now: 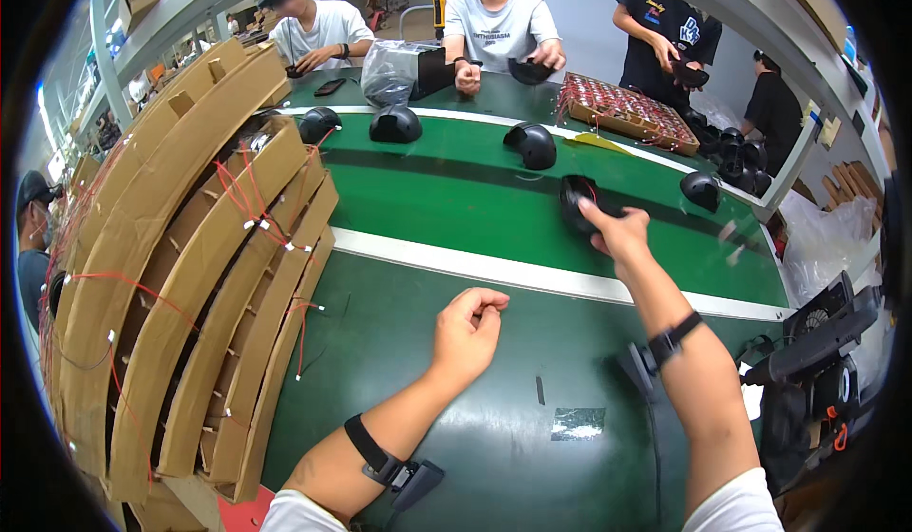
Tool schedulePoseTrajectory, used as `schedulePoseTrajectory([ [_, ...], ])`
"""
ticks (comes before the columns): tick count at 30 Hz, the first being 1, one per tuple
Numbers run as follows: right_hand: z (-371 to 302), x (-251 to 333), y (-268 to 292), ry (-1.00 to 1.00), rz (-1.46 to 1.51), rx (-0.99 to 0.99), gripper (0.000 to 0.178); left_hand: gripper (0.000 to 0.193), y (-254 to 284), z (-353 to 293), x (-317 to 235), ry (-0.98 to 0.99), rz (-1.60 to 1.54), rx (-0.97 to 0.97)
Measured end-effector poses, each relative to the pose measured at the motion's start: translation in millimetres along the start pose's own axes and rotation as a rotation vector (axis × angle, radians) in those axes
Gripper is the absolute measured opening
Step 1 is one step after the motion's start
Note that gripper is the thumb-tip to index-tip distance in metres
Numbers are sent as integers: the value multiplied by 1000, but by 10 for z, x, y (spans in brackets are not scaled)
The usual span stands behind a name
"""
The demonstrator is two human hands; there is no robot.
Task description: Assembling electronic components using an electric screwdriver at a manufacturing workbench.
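My right hand (622,232) reaches over the green conveyor belt and grips a black curved plastic shell (576,199), thumb on top. A bit of red wire shows on this shell. My left hand (469,333) hovers over or rests on the dark green tabletop (494,408), its fingers curled in and no object visible in them. Farther along the belt sit other black rounded shells: one (530,145) beyond the held shell, another (395,124) to the left, and one (701,191) at the right.
Stacked cardboard trays (190,275) with red wires and white connectors fill the left side. Across the belt (427,199), several people work with black shells. A carton of small wired parts (631,114) stands there. Black equipment (822,342) and clear plastic (826,228) lie at right.
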State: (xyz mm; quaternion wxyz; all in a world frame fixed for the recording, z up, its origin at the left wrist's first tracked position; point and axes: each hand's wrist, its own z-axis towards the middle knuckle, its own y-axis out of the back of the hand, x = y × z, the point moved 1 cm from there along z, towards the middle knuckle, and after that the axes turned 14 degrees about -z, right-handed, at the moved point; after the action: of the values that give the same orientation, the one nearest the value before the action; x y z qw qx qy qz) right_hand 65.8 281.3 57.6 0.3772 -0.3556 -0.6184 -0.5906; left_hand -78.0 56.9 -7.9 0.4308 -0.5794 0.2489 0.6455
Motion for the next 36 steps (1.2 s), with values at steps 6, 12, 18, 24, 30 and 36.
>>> schedulePoseTrajectory([
  [6,1239,9,-732,-58,-237,-269,92,17,5,-26,138,-101,-37,30],
  [12,1038,137,-823,-12,-243,-181,98,16,20,-34,19,-20,53,40],
  [18,843,-106,-543,111,-243,-178,59,16,6,-13,-14,-11,129,60],
  [24,700,-453,120,162,-327,82,25,15,4,-4,6,-5,121,91],
  [30,536,-463,484,285,-581,294,27,16,34,-18,-15,-3,127,105],
  [36,1262,-591,887,233,-751,62,69,17,-33,-16,-42,-17,172,120],
])
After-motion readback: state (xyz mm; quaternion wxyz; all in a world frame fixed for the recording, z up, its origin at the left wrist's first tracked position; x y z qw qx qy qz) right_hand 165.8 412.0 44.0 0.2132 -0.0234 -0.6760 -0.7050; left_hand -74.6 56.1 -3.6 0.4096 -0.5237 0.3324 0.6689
